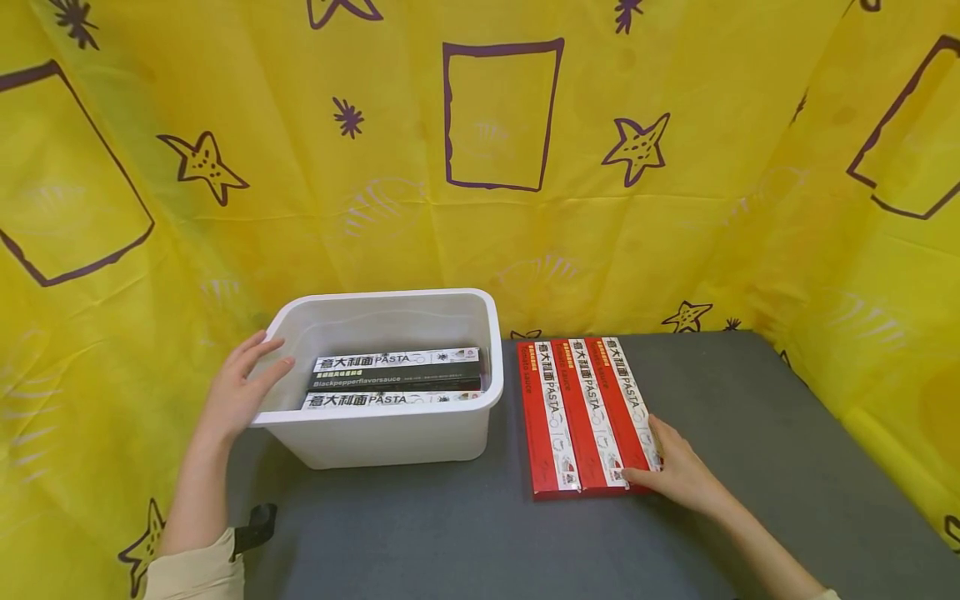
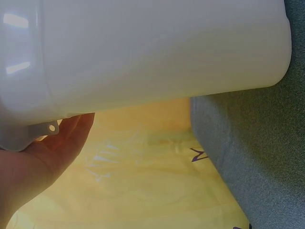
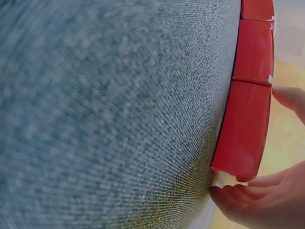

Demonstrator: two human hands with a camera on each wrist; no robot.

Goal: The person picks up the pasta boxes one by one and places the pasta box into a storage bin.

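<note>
A white plastic bin point(image 1: 382, 437) stands on the left of the grey table, with black and white pasta boxes point(image 1: 397, 379) lying in it. My left hand point(image 1: 236, 387) grips the bin's left rim; in the left wrist view its fingers point(image 2: 76, 136) reach under the rim beside a small holed tab. To the right of the bin, three red pasta boxes labelled tomato sauce point(image 1: 551, 417) lie side by side. My right hand point(image 1: 686, 475) holds the rightmost red pasta box point(image 3: 243, 131) near its front end, thumb on top and fingers along its outer side.
The grey table point(image 1: 450, 533) extends in front of the bin and boxes, and to their right. A yellow patterned cloth point(image 1: 480, 225) hangs behind and along both sides. A black strap point(image 1: 255, 529) is on my left wrist.
</note>
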